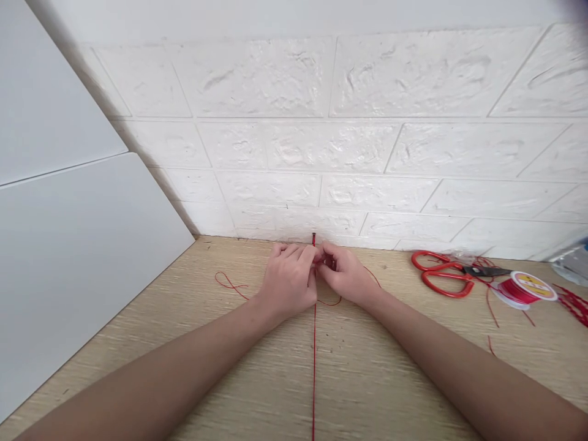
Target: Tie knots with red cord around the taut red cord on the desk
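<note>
A red cord (314,367) runs straight from a small dark peg (313,235) near the wall down toward the front edge of the view. Both hands meet over its upper part. My left hand (289,278) has its fingers pinched on the red cord just below the peg. My right hand (343,269) touches it from the right, thumb and fingers closed on the cord too. The exact crossing of the strands is hidden by the fingers. A thin loose end loops out left of my left hand, and another curves beneath and behind my right hand.
Red-handled scissors (448,275) lie at the right, touching a spool of red thread (523,290). Cut red pieces lie around them, with a braided red bundle (574,305) and clear plastic (572,263) farther right. A white brick-pattern wall (294,147) and white panels (87,245) border the wooden table (257,380).
</note>
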### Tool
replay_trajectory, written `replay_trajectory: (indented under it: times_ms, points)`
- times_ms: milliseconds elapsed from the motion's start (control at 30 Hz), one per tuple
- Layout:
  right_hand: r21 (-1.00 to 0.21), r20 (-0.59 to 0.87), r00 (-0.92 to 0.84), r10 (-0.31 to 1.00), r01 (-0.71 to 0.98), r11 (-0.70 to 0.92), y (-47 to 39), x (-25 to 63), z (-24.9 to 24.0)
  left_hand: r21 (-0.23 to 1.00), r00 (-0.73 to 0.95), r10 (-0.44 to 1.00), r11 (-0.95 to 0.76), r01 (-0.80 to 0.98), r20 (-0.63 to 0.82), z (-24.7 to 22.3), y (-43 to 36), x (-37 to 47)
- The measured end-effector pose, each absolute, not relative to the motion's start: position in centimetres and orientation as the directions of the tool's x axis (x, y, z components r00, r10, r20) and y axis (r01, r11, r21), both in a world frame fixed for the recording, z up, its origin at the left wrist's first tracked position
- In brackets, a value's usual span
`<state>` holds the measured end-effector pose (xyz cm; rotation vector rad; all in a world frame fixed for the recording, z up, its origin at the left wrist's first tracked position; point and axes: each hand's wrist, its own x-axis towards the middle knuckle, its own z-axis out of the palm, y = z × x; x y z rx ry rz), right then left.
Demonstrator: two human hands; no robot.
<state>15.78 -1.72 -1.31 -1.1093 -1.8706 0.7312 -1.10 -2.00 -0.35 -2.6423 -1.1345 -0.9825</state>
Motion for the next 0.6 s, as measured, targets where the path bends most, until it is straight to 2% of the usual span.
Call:
replay_trajectory:
  times_ms: [167,333,467,600]
  points:
    - [-0.808,0.343,-0.248,0.906,0.414,0.419,-1.91,15.66,-1.25,0.163,0.499,0.617,-0.712,0.683,0.608,-0.33,-1.83,-1.08]
    - [-0.837,0.306,-0.234,0.923,0.396,0.378,-2.06,15.58,-0.93,0.075,0.523,0.584,-0.709,0.702,0.621,-0.2,-1.85,-1.12]
    - [-0.85,0.292,-0.156,0.944,0.409,0.331,-2.0,15.65,-1.06,0.021,0.528,0.574,-0.689,0.725,0.626,-0.19,-1.88,-1.25]
    - [-0.898,0.268,-0.059,0.962,0.345,0.272,-1.9,15.66,-1.22,0.025,0.514,0.591,-0.671,0.741,0.622,-0.28,-1.79,-1.32]
